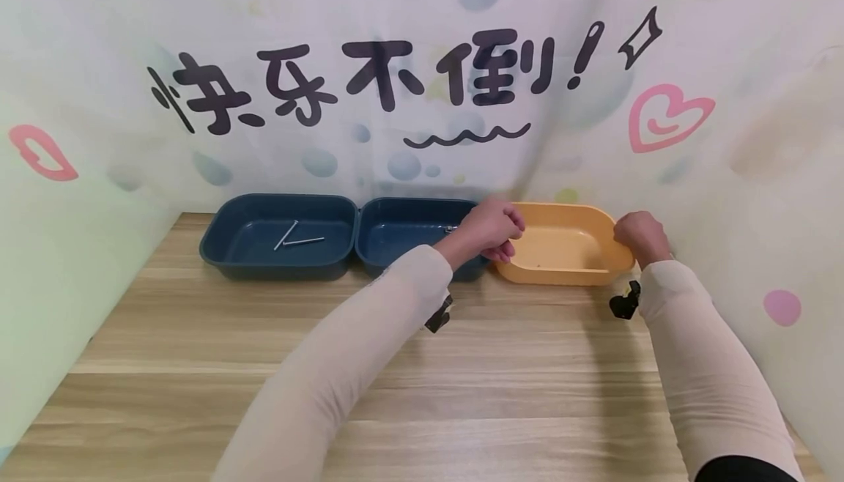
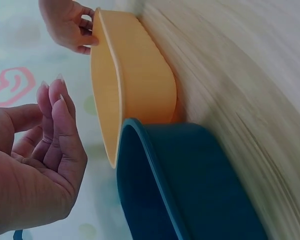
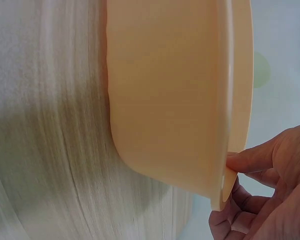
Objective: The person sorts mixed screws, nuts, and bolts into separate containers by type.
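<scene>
An orange-yellow plastic bin (image 1: pixel 560 274) stands on the wooden table at the right end of a row. Its right rim is pinched between the thumb and fingers of my right hand (image 1: pixel 642 236), seen closely in the right wrist view with the hand (image 3: pixel 277 187) at the bin's end. My left hand (image 1: pixel 489 227) hovers above where this bin meets the middle dark blue bin (image 1: pixel 402 236). In the left wrist view the left hand's (image 2: pixel 45 160) fingers are loosely bent, with nothing seen between them. A small metal piece (image 1: pixel 450 229) lies in the middle bin, partly hidden by the left hand.
Another dark blue bin (image 1: pixel 224 255) stands at the left, touching the middle one, with two long screws (image 1: pixel 303 241) inside. Behind the row hangs a printed cloth (image 1: pixel 283 152) with lettering. The wooden tabletop (image 1: pixel 501 394) stretches in front of the bins.
</scene>
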The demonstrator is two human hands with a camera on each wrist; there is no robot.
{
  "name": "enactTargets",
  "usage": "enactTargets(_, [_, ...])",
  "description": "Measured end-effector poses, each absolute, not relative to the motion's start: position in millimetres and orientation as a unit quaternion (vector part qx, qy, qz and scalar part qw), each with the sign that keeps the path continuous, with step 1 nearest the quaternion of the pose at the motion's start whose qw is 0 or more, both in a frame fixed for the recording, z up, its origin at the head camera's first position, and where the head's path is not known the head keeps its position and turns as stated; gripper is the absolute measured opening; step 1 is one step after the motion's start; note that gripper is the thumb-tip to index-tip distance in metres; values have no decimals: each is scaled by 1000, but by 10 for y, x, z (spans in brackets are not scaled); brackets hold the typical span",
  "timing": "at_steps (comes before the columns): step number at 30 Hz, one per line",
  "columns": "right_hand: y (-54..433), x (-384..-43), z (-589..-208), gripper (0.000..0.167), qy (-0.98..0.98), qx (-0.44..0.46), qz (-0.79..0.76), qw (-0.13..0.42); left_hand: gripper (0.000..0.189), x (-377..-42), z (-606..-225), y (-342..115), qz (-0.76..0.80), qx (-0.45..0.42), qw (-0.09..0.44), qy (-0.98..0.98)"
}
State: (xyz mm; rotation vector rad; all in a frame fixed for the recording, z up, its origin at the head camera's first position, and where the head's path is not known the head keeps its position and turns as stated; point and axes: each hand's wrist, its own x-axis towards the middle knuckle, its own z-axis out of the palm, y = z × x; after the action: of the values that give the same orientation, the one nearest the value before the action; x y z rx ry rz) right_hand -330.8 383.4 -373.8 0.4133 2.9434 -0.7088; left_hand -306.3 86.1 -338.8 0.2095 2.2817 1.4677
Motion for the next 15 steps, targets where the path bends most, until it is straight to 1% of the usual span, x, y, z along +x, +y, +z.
enactTargets(5, [3830, -3306, -3751, 31, 962, 139, -230, 48, 5, -3028, -3397, 761, 509, 88, 203, 832])
enactTargets(12, [3830, -3297, -3741, 32, 961, 138, -236, 46, 3, -2927, -3400, 566, 507, 138, 197, 828])
enactTargets(15, [3822, -3299, -3742, 32, 958, 148, -241, 51, 3, -2883, -3416, 469, 504, 141, 208, 826])
